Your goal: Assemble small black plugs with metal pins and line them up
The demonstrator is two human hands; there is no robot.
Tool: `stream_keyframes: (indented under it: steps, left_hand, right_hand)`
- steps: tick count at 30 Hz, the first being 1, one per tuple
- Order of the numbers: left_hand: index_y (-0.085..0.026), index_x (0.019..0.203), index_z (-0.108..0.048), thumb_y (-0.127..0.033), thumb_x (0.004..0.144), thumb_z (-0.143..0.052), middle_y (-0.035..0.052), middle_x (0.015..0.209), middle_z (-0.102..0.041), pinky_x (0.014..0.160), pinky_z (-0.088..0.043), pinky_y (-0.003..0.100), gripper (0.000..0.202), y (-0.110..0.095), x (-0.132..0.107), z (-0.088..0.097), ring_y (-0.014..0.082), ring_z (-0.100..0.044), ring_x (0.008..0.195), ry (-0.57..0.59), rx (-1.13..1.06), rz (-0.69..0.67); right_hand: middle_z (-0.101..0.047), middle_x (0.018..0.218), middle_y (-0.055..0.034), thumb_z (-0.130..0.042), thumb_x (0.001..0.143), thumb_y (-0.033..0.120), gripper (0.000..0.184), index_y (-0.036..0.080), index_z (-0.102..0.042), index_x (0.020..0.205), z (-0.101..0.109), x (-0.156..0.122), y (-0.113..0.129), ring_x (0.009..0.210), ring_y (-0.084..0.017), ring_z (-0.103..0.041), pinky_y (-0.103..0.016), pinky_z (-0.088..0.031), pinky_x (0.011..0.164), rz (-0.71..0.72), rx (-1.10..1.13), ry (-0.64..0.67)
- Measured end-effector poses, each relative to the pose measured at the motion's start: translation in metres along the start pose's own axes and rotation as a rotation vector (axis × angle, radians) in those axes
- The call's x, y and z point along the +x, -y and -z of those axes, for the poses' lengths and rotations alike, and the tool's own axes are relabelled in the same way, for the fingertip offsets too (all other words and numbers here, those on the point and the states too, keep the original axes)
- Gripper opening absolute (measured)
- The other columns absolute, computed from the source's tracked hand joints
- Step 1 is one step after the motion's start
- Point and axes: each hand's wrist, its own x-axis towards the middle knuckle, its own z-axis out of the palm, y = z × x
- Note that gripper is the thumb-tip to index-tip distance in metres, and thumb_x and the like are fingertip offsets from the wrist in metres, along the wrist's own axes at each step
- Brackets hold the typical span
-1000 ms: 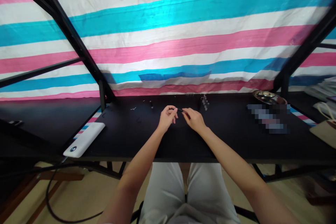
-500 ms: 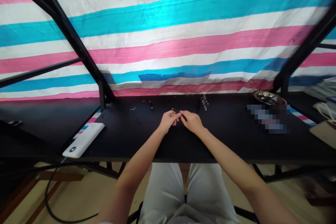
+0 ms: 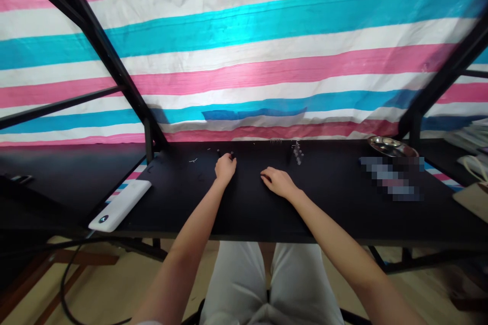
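On the black tabletop, my left hand (image 3: 226,168) is closed around a small dark cylinder (image 3: 232,156), whose end shows past the fingertips. Just left of it a similar black piece (image 3: 218,153) is partly covered by the hand. My right hand (image 3: 279,182) rests on the table further right, fingers curled and pressed together. Whether anything is between those fingers is hidden. Several small clear beadlike parts (image 3: 298,154) lie beyond the right hand.
A white power bank (image 3: 120,205) with a cable sits at the left edge. A shiny metal dish (image 3: 392,148) stands at the back right, behind a blurred-out item (image 3: 392,177). Thin white scraps (image 3: 193,160) lie left. Black frame bars (image 3: 99,56) and a striped sheet rise behind.
My hands have parted. The left has moved left with the small dark cylinder, up beside the other black piece; the right stays near where it was, slightly lower.
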Motion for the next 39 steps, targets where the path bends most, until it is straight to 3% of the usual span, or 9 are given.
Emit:
stream_keyframes:
  steps: [8, 21, 24, 26, 30, 33, 36, 39]
  left_hand:
    - [-0.020, 0.092, -0.064, -0.035, 0.077, -0.052, 0.0125, 0.096, -0.066, 0.073, -0.044, 0.034, 0.024, 0.018, 0.014, -0.003, 0.0275, -0.061, 0.092, -0.023, 0.116, 0.107]
    - [-0.016, 0.090, -0.066, -0.030, 0.078, -0.050, 0.0158, 0.097, -0.065, 0.074, -0.046, 0.037, 0.024, 0.014, 0.019, -0.004, 0.0302, -0.061, 0.093, 0.005, 0.170, 0.153]
    - [-0.014, 0.092, -0.065, -0.028, 0.078, -0.048, 0.0175, 0.099, -0.064, 0.075, -0.046, 0.037, 0.026, 0.011, 0.018, -0.002, 0.0309, -0.061, 0.093, 0.014, 0.201, 0.152]
    - [-0.014, 0.093, -0.065, -0.028, 0.078, -0.049, 0.0183, 0.099, -0.064, 0.075, -0.046, 0.038, 0.027, 0.009, 0.016, 0.001, 0.0312, -0.061, 0.093, 0.028, 0.220, 0.145]
    - [-0.013, 0.093, -0.065, -0.031, 0.077, -0.051, 0.0188, 0.098, -0.064, 0.075, -0.046, 0.038, 0.028, 0.009, 0.009, 0.007, 0.0320, -0.061, 0.093, 0.055, 0.259, 0.122]
    - [-0.013, 0.091, -0.064, -0.033, 0.077, -0.052, 0.0185, 0.095, -0.064, 0.075, -0.046, 0.038, 0.027, 0.007, 0.001, 0.010, 0.0319, -0.061, 0.092, 0.077, 0.305, 0.074]
    - [-0.015, 0.086, -0.064, -0.033, 0.080, -0.049, 0.0168, 0.090, -0.063, 0.075, -0.045, 0.037, 0.025, 0.000, -0.012, 0.009, 0.0303, -0.061, 0.089, 0.119, 0.331, -0.062]
    - [-0.017, 0.081, -0.063, -0.032, 0.084, -0.044, 0.0136, 0.085, -0.063, 0.075, -0.044, 0.035, 0.025, -0.019, -0.031, -0.002, 0.0271, -0.061, 0.085, 0.200, 0.258, -0.329]
  right_hand:
    - [-0.062, 0.093, -0.0039, -0.044, 0.087, 0.027, 0.023, 0.021, -0.062, 0.099, -0.001, 0.000, -0.002, 0.076, -0.013, -0.060, -0.024, -0.043, 0.066, 0.015, 0.026, 0.003]
    - [-0.063, 0.092, -0.0037, -0.044, 0.087, 0.027, 0.022, 0.022, -0.062, 0.099, 0.002, 0.000, -0.004, 0.076, -0.014, -0.060, -0.024, -0.043, 0.065, 0.018, 0.040, -0.009]
    - [-0.063, 0.091, -0.0030, -0.043, 0.087, 0.028, 0.023, 0.022, -0.063, 0.098, 0.006, -0.002, -0.006, 0.075, -0.013, -0.060, -0.024, -0.043, 0.065, 0.017, 0.069, -0.068]
    - [-0.063, 0.086, -0.0024, -0.043, 0.087, 0.030, 0.023, 0.022, -0.063, 0.094, 0.013, -0.004, -0.008, 0.071, -0.012, -0.059, -0.023, -0.043, 0.065, -0.012, 0.096, -0.180]
    - [-0.060, 0.073, -0.0039, -0.040, 0.085, 0.032, 0.025, 0.018, -0.061, 0.081, 0.032, -0.009, -0.020, 0.064, -0.013, -0.054, -0.025, -0.041, 0.064, -0.193, 0.107, -0.491]
    - [-0.060, 0.076, -0.0066, -0.038, 0.084, 0.029, 0.024, 0.017, -0.059, 0.083, 0.047, -0.013, -0.040, 0.069, -0.016, -0.054, -0.027, -0.040, 0.068, -0.461, 0.056, -0.632]
    - [-0.061, 0.084, -0.0075, -0.042, 0.079, 0.027, 0.024, 0.017, -0.056, 0.095, 0.053, -0.018, -0.063, 0.076, -0.020, -0.056, -0.030, -0.039, 0.068, -0.772, 0.013, -0.573]
    - [-0.060, 0.094, -0.0110, -0.051, 0.072, 0.028, 0.032, 0.015, -0.056, 0.101, 0.049, -0.021, -0.081, 0.087, -0.024, -0.055, -0.033, -0.040, 0.070, -0.885, -0.023, -0.376]
